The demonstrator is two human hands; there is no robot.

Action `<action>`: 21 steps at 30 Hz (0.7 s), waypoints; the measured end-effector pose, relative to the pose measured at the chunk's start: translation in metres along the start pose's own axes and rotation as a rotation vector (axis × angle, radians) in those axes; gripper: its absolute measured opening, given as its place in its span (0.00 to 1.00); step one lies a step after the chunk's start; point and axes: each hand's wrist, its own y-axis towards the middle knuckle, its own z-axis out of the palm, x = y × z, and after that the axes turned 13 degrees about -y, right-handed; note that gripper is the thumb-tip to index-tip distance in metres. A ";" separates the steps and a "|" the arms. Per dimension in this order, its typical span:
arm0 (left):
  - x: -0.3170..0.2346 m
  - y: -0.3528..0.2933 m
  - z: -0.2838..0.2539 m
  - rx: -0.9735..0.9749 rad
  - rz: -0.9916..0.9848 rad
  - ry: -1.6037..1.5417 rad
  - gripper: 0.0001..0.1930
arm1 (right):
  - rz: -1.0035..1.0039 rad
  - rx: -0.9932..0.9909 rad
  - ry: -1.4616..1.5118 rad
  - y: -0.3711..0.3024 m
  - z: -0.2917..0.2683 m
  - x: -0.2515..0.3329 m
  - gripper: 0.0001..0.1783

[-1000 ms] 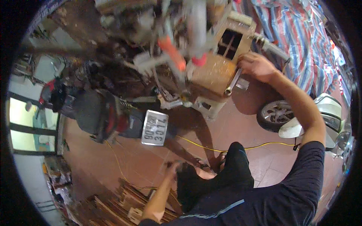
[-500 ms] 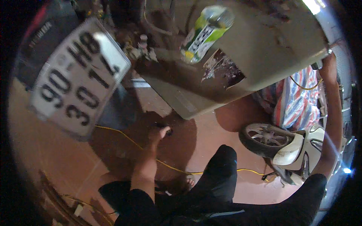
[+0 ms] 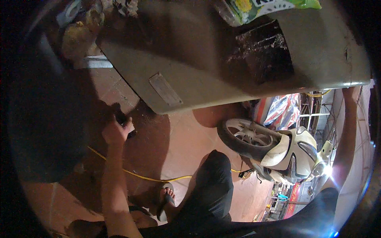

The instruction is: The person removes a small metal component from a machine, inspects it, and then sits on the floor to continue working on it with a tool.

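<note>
My left hand (image 3: 116, 131) is low over the red-brown tiled floor, left of the big grey-green metal panel (image 3: 206, 83). Its fingers are closed round a small dark object (image 3: 120, 115) whose kind shadow hides. At the panel's far right end is my right hand (image 3: 351, 94), with the arm stretched up to the edge; the panel hides its fingers. A rectangular plate (image 3: 164, 89) is fixed near the panel's lower left corner. Higher up, a dark, rough-edged opening (image 3: 266, 51) shows in the panel, with a green and white packet (image 3: 270, 8) above it.
A yellow cable (image 3: 147, 177) crosses the floor before my sandalled foot (image 3: 166, 194). A white scooter (image 3: 291, 154) stands at right, beside a striped sheet (image 3: 278, 111). A large dark shape (image 3: 43, 119) fills the left side. Another yellow cable (image 3: 319, 94) hangs near my right hand.
The view has shifted, bringing the panel and scooter nearer the middle. A number plate at left is gone from view. My left hand appears farther left, still closed; my right hand remains at the panel's edge.
</note>
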 end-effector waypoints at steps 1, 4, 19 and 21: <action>0.007 0.001 0.003 -0.039 0.050 0.070 0.45 | 0.010 0.017 -0.041 0.001 -0.001 -0.002 0.26; 0.029 0.010 0.006 -0.223 0.255 0.162 0.42 | 0.053 0.062 0.000 0.007 -0.005 0.001 0.23; -0.009 -0.012 -0.034 -0.282 0.603 -0.356 0.18 | 1.309 -0.258 1.141 -0.044 -0.095 0.288 0.12; -0.047 -0.031 -0.046 -0.153 0.701 -0.472 0.20 | 1.267 0.026 1.223 -0.089 -0.140 0.373 0.10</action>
